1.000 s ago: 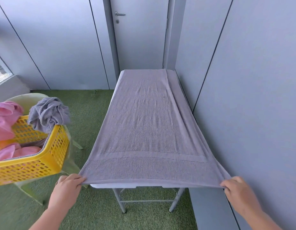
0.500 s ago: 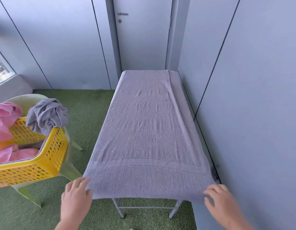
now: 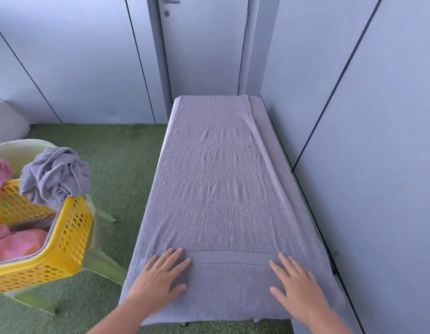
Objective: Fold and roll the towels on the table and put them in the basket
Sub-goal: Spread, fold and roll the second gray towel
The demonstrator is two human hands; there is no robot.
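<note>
grey towel [image 3: 221, 189]: spread flat, covering the desk [image 3: 256, 320]; long axis runs from the near edge toward the door [image 3: 204, 44], banded short end nearest the person. yellow basket [image 3: 71, 232]: left of the desk, apart from it, holding pink towels [image 3: 18, 244], with a crumpled grey towel [image 3: 56, 174] on its rim. left hand [image 3: 158, 273] and right hand [image 3: 296, 280]: flat, fingers straight, pressing the near end, gripping nothing. step judged: smoothing before the first fold. next move likely needs both near corners pinched and the edges kept aligned.
</note>
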